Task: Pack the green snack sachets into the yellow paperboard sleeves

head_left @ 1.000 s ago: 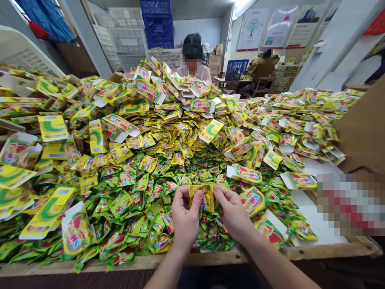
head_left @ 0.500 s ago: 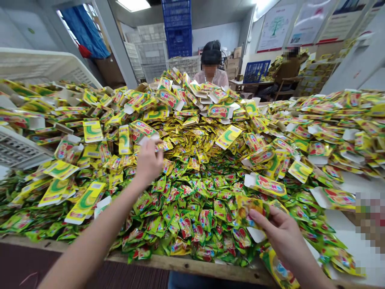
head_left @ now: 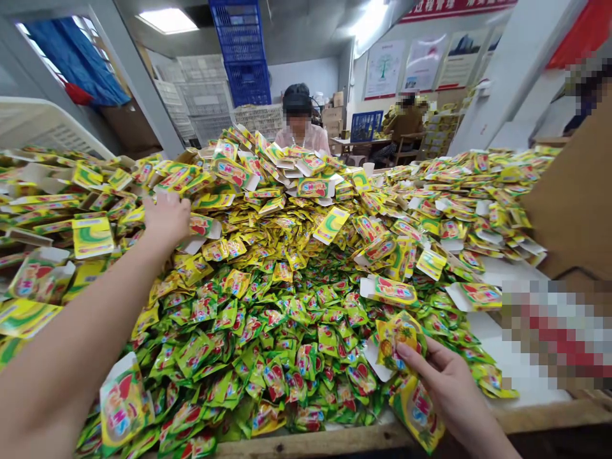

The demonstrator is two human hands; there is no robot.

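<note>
My left hand (head_left: 167, 220) is stretched over the heap of small yellow-and-green cartons (head_left: 93, 236) at left. Its fingers are spread, their tips over the cartons; no held thing shows. Just right of it lies a carton with a white flap (head_left: 203, 226). My right hand (head_left: 444, 376) pinches a yellow sachet with a pineapple picture (head_left: 394, 338) between thumb and fingers, above the table's front. Below that hand a yellow packet (head_left: 418, 411) lies at the table edge. Green sachets with watermelon pictures (head_left: 306, 360) cover the middle front, with yellow sachets (head_left: 291, 229) behind.
More cartons (head_left: 459, 223) are heaped at right, and a white crate (head_left: 52, 124) stands at far left. A wooden rail (head_left: 354, 440) edges the table. A person (head_left: 306, 131) sits opposite; another sits farther back. A large brown surface (head_left: 574, 197) fills the right edge.
My left hand has moved left and farther out over the cartons. My right hand still holds the yellow sachet, its face now turned more to me. The view has swung right.
</note>
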